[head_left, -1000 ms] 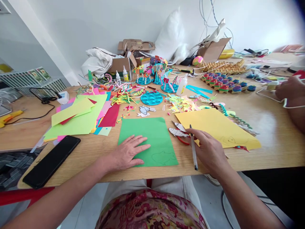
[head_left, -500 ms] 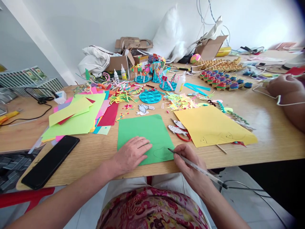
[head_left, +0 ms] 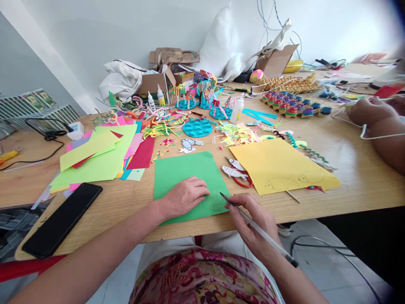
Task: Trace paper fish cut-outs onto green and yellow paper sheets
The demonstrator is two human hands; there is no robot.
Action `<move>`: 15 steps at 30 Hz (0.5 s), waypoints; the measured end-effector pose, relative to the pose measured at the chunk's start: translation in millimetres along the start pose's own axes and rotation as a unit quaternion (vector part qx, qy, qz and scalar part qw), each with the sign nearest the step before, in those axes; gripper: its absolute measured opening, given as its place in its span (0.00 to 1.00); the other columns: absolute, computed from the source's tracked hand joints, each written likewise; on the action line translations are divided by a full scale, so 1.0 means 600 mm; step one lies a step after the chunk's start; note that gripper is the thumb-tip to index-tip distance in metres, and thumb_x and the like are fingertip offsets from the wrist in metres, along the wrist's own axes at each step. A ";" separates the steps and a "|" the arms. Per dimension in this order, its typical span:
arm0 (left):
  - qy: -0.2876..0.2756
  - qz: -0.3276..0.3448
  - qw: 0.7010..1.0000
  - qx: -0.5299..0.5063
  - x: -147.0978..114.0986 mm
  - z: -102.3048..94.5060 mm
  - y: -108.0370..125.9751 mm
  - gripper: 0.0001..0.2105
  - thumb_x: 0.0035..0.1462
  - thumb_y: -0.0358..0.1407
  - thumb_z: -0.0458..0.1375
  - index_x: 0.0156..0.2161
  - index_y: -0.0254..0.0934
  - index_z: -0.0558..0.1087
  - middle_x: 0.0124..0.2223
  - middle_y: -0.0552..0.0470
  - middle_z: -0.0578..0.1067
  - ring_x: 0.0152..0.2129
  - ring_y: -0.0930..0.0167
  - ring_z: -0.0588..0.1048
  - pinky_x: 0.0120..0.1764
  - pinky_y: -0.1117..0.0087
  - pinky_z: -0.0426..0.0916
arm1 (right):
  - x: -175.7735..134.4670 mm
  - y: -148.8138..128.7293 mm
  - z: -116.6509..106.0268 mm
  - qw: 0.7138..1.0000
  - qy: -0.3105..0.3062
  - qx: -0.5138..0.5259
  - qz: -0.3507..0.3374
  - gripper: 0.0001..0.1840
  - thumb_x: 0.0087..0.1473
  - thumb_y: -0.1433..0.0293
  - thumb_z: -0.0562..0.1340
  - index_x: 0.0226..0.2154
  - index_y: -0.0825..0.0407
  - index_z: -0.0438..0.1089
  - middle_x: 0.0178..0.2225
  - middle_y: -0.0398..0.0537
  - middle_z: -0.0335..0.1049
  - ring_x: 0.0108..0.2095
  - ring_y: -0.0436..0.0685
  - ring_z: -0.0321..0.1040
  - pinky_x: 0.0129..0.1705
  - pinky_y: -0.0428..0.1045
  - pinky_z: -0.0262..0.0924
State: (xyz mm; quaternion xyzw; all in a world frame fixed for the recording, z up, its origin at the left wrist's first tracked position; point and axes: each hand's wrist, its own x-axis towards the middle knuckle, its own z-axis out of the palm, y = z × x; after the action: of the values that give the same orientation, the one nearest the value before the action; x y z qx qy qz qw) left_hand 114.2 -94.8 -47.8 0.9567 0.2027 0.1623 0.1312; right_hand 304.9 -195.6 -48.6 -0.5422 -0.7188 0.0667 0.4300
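A sheet of green paper (head_left: 186, 166) lies at the table's front edge, with a faint fish-like outline drawn near its lower right. My left hand (head_left: 187, 196) rests on the sheet, palm down, fingers lying over part of the drawing. In my right hand (head_left: 253, 217) is a pen (head_left: 264, 236) with a clear barrel, its dark tip at the drawn outline; whether it touches the paper I cannot tell. Right of the green sheet are white paper fish cutouts (head_left: 234, 173) on red-handled scissors (head_left: 245, 183). A yellow sheet (head_left: 275, 162) with drawn fish partly covers the scissors.
Coloured paper (head_left: 98, 158) and a black phone (head_left: 63, 219) lie at left. Further back are glue bottles (head_left: 237, 109), paper scraps (head_left: 238, 134), a blue scalloped disc (head_left: 198, 127) and painted egg-carton pieces (head_left: 294, 105). Another person's hand (head_left: 370, 112) holds something at right.
My left hand has slid right across the green sheet, onto the drawn outline. The pen tip has shifted slightly, still close to the drawing, and the view has moved a little.
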 end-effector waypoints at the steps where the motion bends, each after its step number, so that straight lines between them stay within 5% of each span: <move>1: 0.005 -0.002 1.000 0.001 -0.001 0.002 0.000 0.07 0.60 0.31 0.52 0.40 0.33 0.71 0.40 0.48 0.72 0.38 0.69 0.69 0.43 0.69 0.65 | 0.002 -0.003 -0.001 1.000 -0.001 0.005 0.002 0.04 0.55 0.72 0.55 0.35 0.51 0.65 0.29 0.47 0.72 0.31 0.54 0.70 0.31 0.46 0.62; 15: 0.004 -0.014 1.000 0.008 -0.006 0.008 0.003 0.07 0.58 0.33 0.55 0.41 0.34 0.70 0.41 0.48 0.71 0.39 0.67 0.68 0.44 0.66 0.63 | -0.006 0.014 0.021 0.995 -0.068 0.009 0.076 0.04 0.53 0.71 0.54 0.30 0.49 0.64 0.22 0.41 0.69 0.22 0.51 0.66 0.23 0.44 0.57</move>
State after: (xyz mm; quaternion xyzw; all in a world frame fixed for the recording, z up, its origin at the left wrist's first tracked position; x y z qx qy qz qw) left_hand 113.7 -98.9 -52.5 0.9541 0.2179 0.1632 0.1251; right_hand 302.6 -190.7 -63.1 -0.5856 -0.7026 0.1425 0.3783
